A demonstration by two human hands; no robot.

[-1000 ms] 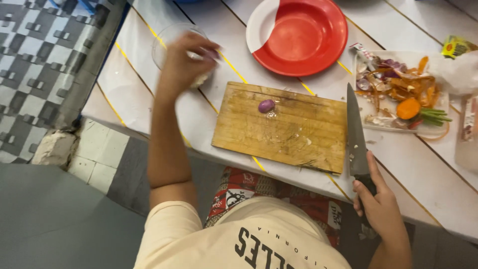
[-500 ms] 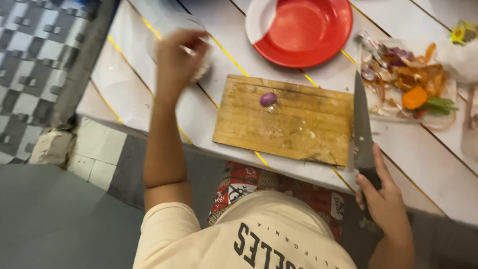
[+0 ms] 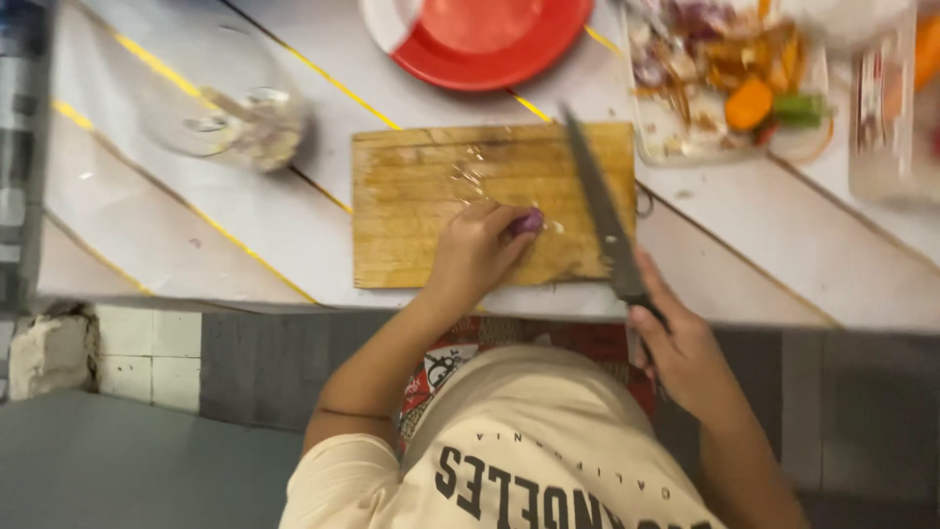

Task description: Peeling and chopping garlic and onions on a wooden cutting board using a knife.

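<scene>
A: Left hand [image 3: 477,250] — fingers?

B: Curled down onto the board [image 3: 421,211], tips pinched on one small purple shallot [image 3: 529,221]. Shallot sits right of the board's centre, near the front edge, pressed to the wood. Too small to read its axis.

A: Right hand [image 3: 685,353]?

B: Wrapped tight round the knife [image 3: 599,211] handle, off the table's front edge. Fist closed; handle mostly hidden inside it.

A: Knife heading?

B: Long axis runs near to far, tilted slightly left at the tip. Tip points away from the person, toward the red plate [image 3: 480,39]. Blade lies over the board's right end, just beside the shallot, not touching it as far as I can tell.

A: Counts?

B: One board, one knife, one shallot, one red plate. One clear tray [image 3: 654,147] of mixed peelings, far right of the board. One clear glass bowl [image 3: 235,122], blurred, left of the board. Board's long axis runs left to right across the white table [image 3: 245,245].
</scene>
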